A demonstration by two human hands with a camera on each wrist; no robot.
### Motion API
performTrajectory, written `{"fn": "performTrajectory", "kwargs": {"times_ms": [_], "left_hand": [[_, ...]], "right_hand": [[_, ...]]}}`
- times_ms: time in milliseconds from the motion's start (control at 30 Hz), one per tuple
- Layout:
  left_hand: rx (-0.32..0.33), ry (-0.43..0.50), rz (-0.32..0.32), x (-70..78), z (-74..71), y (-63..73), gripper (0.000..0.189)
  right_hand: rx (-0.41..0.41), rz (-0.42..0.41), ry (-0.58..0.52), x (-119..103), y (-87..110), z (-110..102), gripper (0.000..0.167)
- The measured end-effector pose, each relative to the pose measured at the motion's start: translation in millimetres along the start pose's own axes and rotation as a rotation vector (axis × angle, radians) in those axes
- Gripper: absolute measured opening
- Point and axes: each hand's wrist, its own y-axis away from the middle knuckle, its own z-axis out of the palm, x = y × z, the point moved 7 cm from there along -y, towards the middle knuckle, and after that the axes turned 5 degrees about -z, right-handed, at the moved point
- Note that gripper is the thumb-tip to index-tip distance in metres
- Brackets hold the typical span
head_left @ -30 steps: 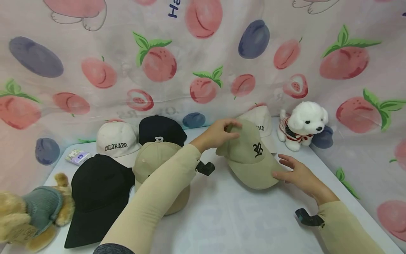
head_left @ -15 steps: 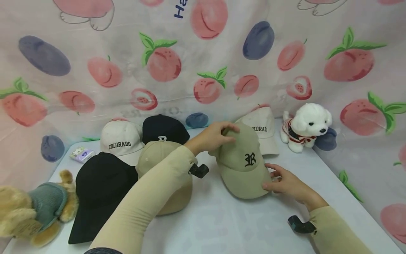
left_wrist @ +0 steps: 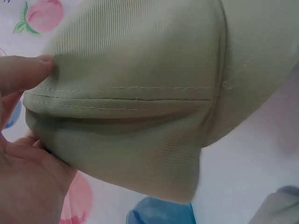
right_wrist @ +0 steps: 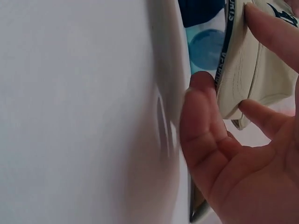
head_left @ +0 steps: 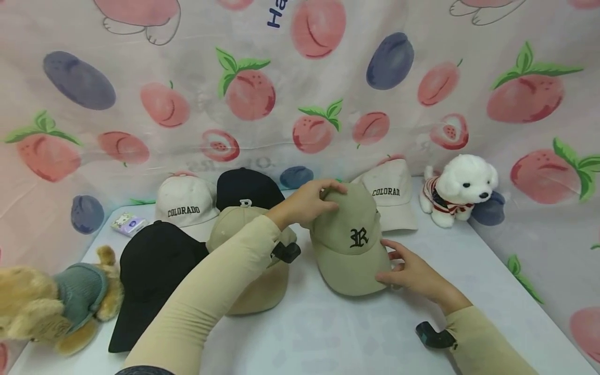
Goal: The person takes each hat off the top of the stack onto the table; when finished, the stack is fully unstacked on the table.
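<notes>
A khaki baseball cap with a dark "R" emblem sits mid-right over the white table, its brim toward me. My left hand grips the crown from its left and back side. In the left wrist view the thumb presses the cap's side near a stitched seam, with other fingers curled behind. My right hand holds the right edge of the brim; in the right wrist view its thumb and fingers meet the cap's edge, where a dark lettered band shows inside.
A white "COLORADO" cap and a white toy dog stand behind right. To the left are another khaki cap, a navy cap, a white cap, a black cap, a tissue pack and a plush toy.
Both hands have shifted the khaki cap to the left and slightly toward me, turning its brim to face more directly forward. The white cap behind now shows more.
</notes>
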Motion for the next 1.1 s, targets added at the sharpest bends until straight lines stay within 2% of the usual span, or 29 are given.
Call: {"fn": "performTrajectory", "kwargs": {"times_ms": [167, 433, 633, 1100], "left_hand": [[-0.002, -0.024, -0.023, -4.5, -2.7, 2.5, 0.033], [-0.013, -0.057, -0.010, -8.7, -5.4, 6.3, 0.032], [-0.019, -0.045, -0.001, -16.0, -8.6, 9.8, 0.032], [-0.016, -0.009, -0.030, -33.7, -11.9, 10.8, 0.031]], "right_hand": [[0.008, -0.008, 0.028, -1.7, -2.9, 6.5, 0.092], [0.003, -0.023, 0.069, -4.7, -6.7, 16.4, 0.091], [-0.006, -0.031, 0.097, -8.6, -8.7, 27.2, 0.090], [0.017, -0.022, 0.231, -16.4, -12.2, 39.4, 0.086]]}}
